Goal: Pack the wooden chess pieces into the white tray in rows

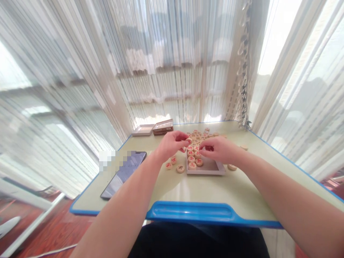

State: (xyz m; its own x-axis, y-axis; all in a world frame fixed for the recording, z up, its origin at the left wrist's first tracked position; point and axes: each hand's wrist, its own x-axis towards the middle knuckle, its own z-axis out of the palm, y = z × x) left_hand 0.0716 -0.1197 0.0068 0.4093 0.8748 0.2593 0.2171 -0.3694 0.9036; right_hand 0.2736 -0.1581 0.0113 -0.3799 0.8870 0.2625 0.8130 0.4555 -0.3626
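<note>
My left hand [173, 145] pinches a round wooden Chinese chess piece [189, 141] between thumb and fingers, above the left far part of an open shallow box [211, 165]. Inside the box, red-marked pieces [199, 162] lie in columns along its left side; its right part shows bare bottom. My right hand [217, 148] reaches over the box from the right, fingers curled together, thumb tip beside a red-marked piece [197, 154]. Whether anything sits between those fingertips is hidden. A few loose pieces, one with a black character [180, 168], lie left of the box.
More pieces [205, 135] are heaped behind the box, and a few lie to its right [232, 167]. A phone [125, 173] lies at the left. At the back left are a shallow tray [143, 130] and a stacked box [163, 127]. The table has a blue rim [190, 211].
</note>
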